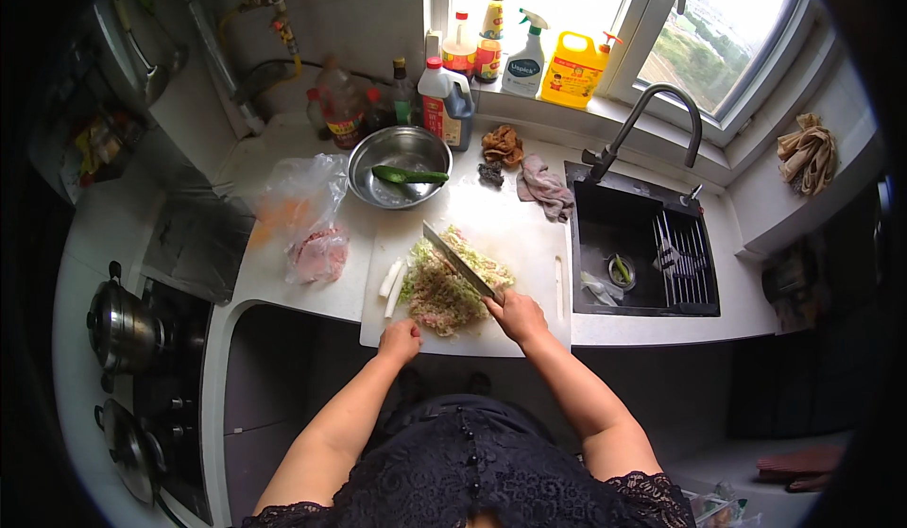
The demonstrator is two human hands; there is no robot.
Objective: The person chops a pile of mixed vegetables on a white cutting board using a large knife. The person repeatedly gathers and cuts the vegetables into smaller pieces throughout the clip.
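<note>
In the head view, your right hand [521,316] was closed firmly round the handle of a knife [458,259], whose blade slanted away to the far left over a chopped mixture [440,294]. Whether the edge touched the heap could not be told. Your left hand [400,341] was curled, with little gap between fingers and palm, at the near edge of the cutting board [535,245]; whether it pinched anything could not be told. The mixture lay in the middle of the board, just beyond your left hand.

For even chopping, it seemed best to keep the left fingers curled and outside the blade's path, as they were, to gather the spread edges inward between strokes, and to keep the board from sliding, since its near edge stood out past the counter [346,307].

As to materials, the mixture was loose, moist-looking and crumbly, pale green flecked with pinkish brown. The white stalks [389,282] at its left were smooth, firm-looking and long. The board was pale, flat and slotted at the right; the blade was straight, thin metal. Beyond, a shiny, round steel bowl [368,191] held a slender, dark-green cucumber [408,176]. Left of the board, a thin, crinkled plastic bag [326,177] lay beside soft-looking pink meat [319,256].
</note>
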